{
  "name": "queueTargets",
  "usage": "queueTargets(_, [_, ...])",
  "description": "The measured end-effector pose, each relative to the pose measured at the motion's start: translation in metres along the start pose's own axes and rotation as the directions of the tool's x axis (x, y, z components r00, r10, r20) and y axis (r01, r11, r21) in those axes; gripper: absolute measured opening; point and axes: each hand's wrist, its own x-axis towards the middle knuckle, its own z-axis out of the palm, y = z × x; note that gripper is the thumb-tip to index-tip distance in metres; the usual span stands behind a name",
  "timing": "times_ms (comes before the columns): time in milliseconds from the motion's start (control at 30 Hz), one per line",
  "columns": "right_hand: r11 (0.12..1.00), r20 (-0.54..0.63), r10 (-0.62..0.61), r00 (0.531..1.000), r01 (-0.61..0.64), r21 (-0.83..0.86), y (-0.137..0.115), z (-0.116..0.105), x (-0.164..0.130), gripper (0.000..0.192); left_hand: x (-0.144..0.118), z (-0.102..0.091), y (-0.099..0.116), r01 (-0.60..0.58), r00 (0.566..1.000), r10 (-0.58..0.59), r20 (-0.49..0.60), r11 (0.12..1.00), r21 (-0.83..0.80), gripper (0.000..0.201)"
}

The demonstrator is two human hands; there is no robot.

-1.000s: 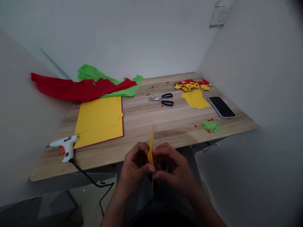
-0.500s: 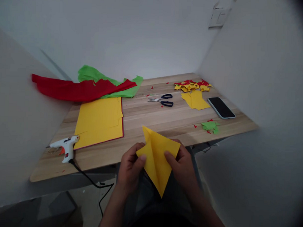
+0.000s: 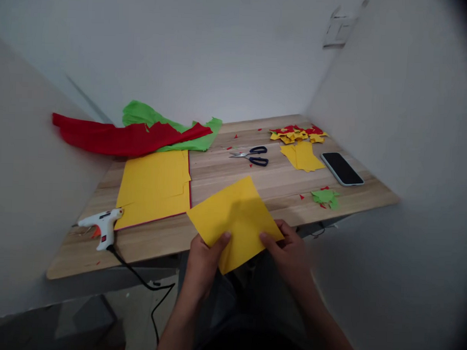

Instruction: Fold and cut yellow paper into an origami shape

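Note:
A square yellow paper sheet (image 3: 235, 216) is spread flat above the near edge of the wooden table (image 3: 226, 177). My left hand (image 3: 204, 261) pinches its lower left edge, thumb on top. My right hand (image 3: 290, 253) pinches its lower right edge the same way. Both hands sit just off the table's front, over my lap.
A stack of large yellow sheets (image 3: 154, 185) lies left of centre, with red paper (image 3: 120, 138) and green paper (image 3: 143, 113) behind it. A white glue gun (image 3: 101, 225) with a black cord sits front left. Scissors (image 3: 253, 155), paper scraps (image 3: 298, 136), small yellow squares (image 3: 303, 156), green scraps (image 3: 325, 197) and a phone (image 3: 341, 168) lie to the right.
The yellow paper went from a folded, edge-on shape to a half-open kite shape and now to a fully opened flat square. My hands moved apart to its two lower edges.

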Motion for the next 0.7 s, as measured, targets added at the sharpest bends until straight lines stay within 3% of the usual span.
queueTargets(67, [0.996, 0.052, -0.014, 0.999, 0.018, -0.084, -0.002, -0.011, 0.010, 0.033, 0.000, -0.003, 0.004, -0.020, 1.000, 0.021, -0.010, 0.996, 0.086, 0.050])
queueTargets(133, [0.995, 0.104, -0.005, 0.995, 0.016, -0.100, -0.006, -0.017, 0.020, 0.043, -0.001, -0.003, 0.008, -0.014, 0.999, 0.007, 0.048, 0.988, 0.155, 0.047])
queueTargets(200, [0.993, 0.164, 0.004, 0.986, 0.015, -0.118, -0.009, -0.018, 0.025, 0.039, -0.003, -0.001, 0.010, 0.010, 0.993, -0.032, 0.116, 0.983, 0.186, 0.046])
queueTargets(300, [0.937, 0.132, -0.167, 0.977, 0.199, -0.286, -0.009, -0.011, 0.021, 0.025, -0.005, 0.003, 0.010, 0.036, 0.991, -0.055, 0.122, 0.987, 0.156, 0.051])
queueTargets(333, [0.867, 0.130, -0.290, 0.948, 0.318, -0.384, -0.008, -0.008, 0.018, 0.026, -0.005, 0.005, 0.009, 0.045, 0.992, -0.060, 0.108, 0.990, 0.134, 0.053])
queueTargets(400, [0.621, 0.231, -0.526, 0.819, 0.555, -0.554, -0.005, -0.002, 0.011, 0.040, -0.004, 0.007, 0.009, 0.077, 0.994, -0.085, 0.071, 0.992, 0.103, 0.056])
queueTargets(467, [0.356, 0.396, -0.622, 0.675, 0.695, -0.624, -0.004, 0.003, 0.005, 0.049, -0.003, 0.009, 0.009, 0.102, 0.995, -0.103, 0.015, 0.993, 0.065, 0.056])
queueTargets(500, [0.261, 0.457, -0.627, 0.631, 0.723, -0.640, -0.004, 0.005, 0.003, 0.050, -0.003, 0.010, 0.010, 0.105, 0.995, -0.104, -0.007, 0.994, 0.031, 0.057])
queueTargets(600, [0.123, 0.561, -0.581, 0.590, 0.745, -0.656, -0.007, 0.011, 0.001, 0.049, -0.004, 0.012, 0.012, 0.112, 0.993, -0.108, 0.037, 0.987, -0.116, 0.060])
queueTargets(700, [0.117, 0.641, -0.530, 0.555, 0.796, -0.593, -0.009, 0.012, 0.001, 0.043, -0.005, 0.011, 0.014, 0.119, 0.983, -0.092, 0.157, 0.978, -0.172, 0.056])
